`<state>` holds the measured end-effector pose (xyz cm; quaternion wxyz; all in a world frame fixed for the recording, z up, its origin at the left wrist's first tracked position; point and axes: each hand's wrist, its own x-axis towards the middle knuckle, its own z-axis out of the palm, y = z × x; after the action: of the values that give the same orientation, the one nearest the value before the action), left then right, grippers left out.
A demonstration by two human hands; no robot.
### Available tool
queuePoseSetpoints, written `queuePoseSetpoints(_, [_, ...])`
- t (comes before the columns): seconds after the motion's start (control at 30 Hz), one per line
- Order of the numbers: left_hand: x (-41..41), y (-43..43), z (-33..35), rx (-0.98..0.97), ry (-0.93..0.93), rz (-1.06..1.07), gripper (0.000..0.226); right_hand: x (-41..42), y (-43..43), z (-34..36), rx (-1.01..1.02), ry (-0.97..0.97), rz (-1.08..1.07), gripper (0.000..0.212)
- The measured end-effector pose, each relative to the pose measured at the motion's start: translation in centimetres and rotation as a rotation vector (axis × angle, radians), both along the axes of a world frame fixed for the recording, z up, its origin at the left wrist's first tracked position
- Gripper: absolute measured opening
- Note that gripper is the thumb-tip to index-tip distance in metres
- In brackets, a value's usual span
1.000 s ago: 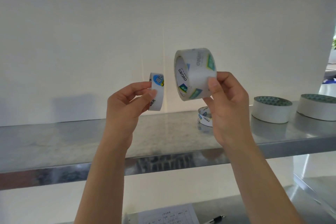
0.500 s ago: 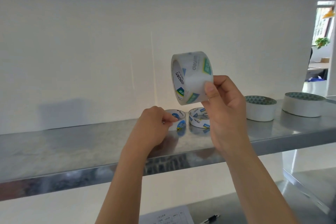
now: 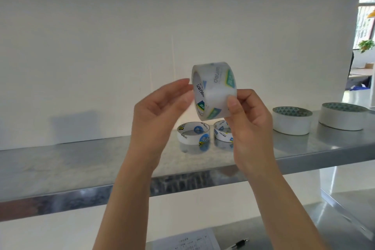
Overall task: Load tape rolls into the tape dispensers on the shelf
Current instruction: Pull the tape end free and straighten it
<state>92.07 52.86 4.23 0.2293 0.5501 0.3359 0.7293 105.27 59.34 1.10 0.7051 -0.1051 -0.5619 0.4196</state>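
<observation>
A wide clear tape roll (image 3: 216, 89) with green and blue printing is held up in front of the white wall, above the metal shelf (image 3: 81, 160). My right hand (image 3: 250, 119) grips its right side with thumb and fingers. My left hand (image 3: 160, 111) is raised at the roll's left edge with fingers apart, its fingertips touching or nearly touching the rim. Two empty printed tape cores lie flat on the shelf behind my hands: one (image 3: 193, 134) on the left and one (image 3: 222, 131) partly hidden by my right hand. No tape dispenser is in view.
Two wide white tape rolls (image 3: 292, 121) (image 3: 343, 116) lie flat on the shelf's right part. Below, a lower shelf carries a printed sheet (image 3: 182, 241) and a pen (image 3: 240, 243). An upper shelf edge runs along the top.
My left hand set the narrow tape core down on the shelf beside the other core, then rose to the left edge of the clear roll. My right hand kept holding the roll.
</observation>
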Motion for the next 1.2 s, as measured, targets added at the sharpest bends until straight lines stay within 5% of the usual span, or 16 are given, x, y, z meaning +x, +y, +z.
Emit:
queuePoseSetpoints(0.67, [-0.3, -1.0, -0.9, -0.012, 0.100, 0.058, 0.013, -1.9, -1.9, -0.1, -0.013, -0.018, 0.114, 0.004])
queuePoseSetpoints(1.2, [-11.2, -20.5, -2.0, -0.094, 0.098, 0.734, 0.011, -18.4, -14.8, -0.9, 0.062, -0.129, 0.716, 0.009])
